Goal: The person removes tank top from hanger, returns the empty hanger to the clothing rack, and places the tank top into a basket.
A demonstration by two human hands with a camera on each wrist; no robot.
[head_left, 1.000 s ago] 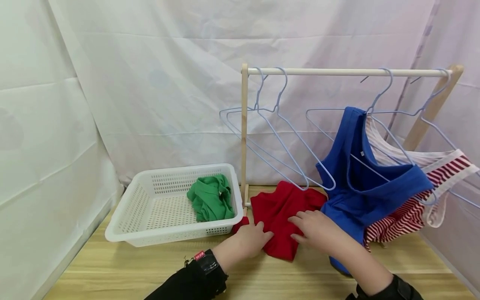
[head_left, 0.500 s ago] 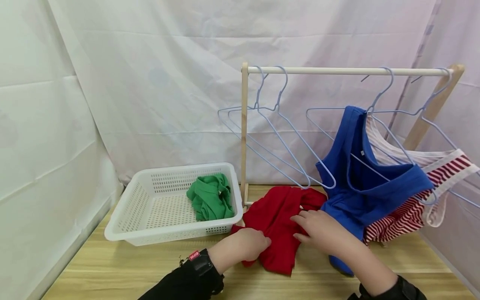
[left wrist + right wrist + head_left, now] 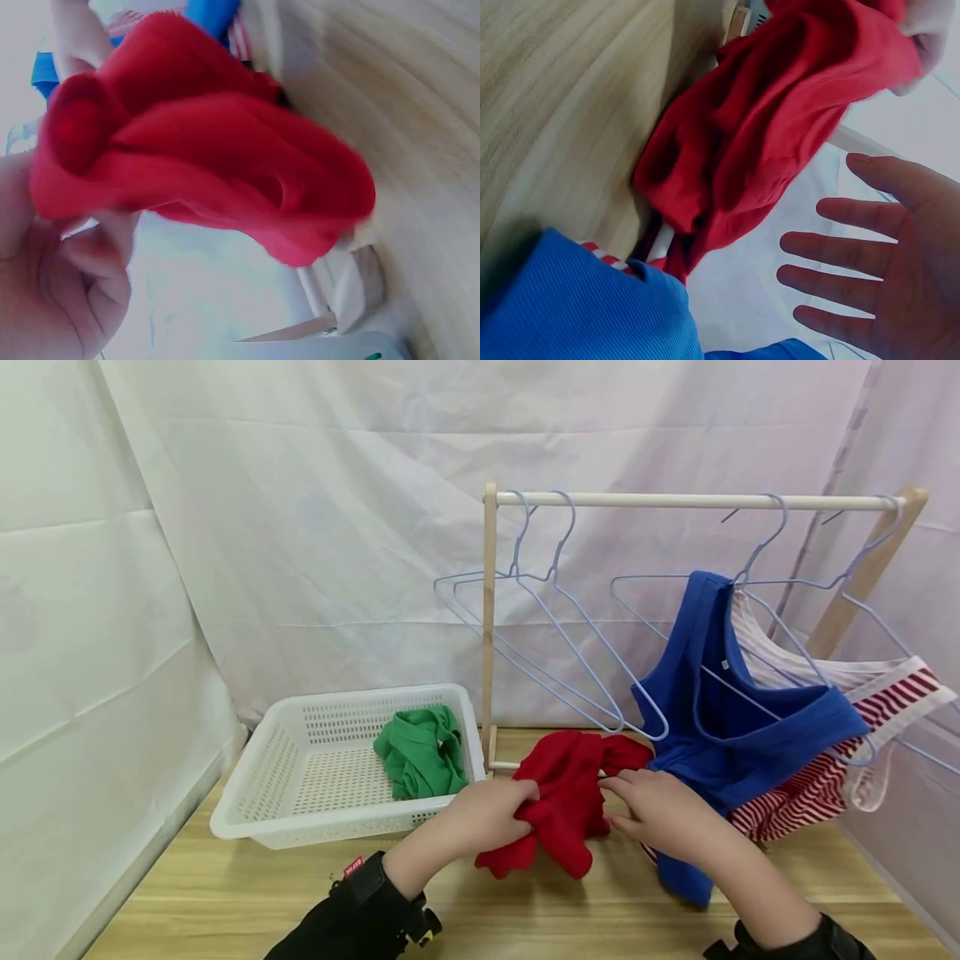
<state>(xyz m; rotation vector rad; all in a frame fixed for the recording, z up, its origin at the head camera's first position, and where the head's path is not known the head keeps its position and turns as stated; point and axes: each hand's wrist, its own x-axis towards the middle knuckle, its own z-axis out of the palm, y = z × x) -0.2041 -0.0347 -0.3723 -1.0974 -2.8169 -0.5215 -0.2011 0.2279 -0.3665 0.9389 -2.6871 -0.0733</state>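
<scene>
Plainly, the left hand (image 3: 483, 817), nearest me at the lower middle of the head view, was the one with a hold: from my distant seat I saw its thumb and fingers pinching the left side of a crumpled red garment (image 3: 566, 793). The right hand (image 3: 663, 808), right of centre, had hold of nothing; the right wrist view showed me its fingers straight and spread, just beside the cloth. So the garment lay between the hands, to the right of the grip, its long axis slanting from lower centre up toward the right. I judged that slant to matter most, since the loose end ran to the right hand's side. Beyond, on the right, hung a blue sleeveless top (image 3: 738, 760); left of centre stood a white perforated basket (image 3: 300, 827) holding a green garment (image 3: 422, 752). Farthest, two bare light-blue hangers (image 3: 557, 562) hung from the rack rail (image 3: 675, 501), upper middle.
</scene>
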